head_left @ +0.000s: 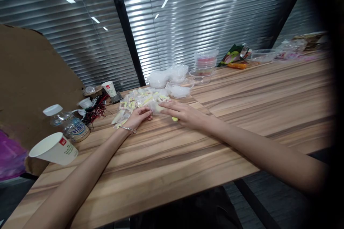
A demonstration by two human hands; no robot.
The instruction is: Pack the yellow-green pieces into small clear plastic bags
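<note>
A small clear plastic bag [154, 107] with something pale in it is between my two hands, just above the wooden table. My left hand [139, 117], a silver bracelet at its wrist, pinches the bag's left edge between thumb and fingers. My right hand [184, 113] reaches over the bag's other side, fingers long and close together; its thumb is hidden. Below that palm a small yellow piece [175, 118] pokes out, and what joins it is hidden. Right behind the hands lies a pile of clear bags with yellow-green pieces [134, 101].
Clear plastic tubs [180, 89] stand behind the pile, with stacked round containers [205, 59] beside them. On the left are a paper cup [55, 150], a plastic bottle [76, 128], another paper cup [109, 88] and dark red threads [96, 112]. An orange tube [236, 66] lies far right.
</note>
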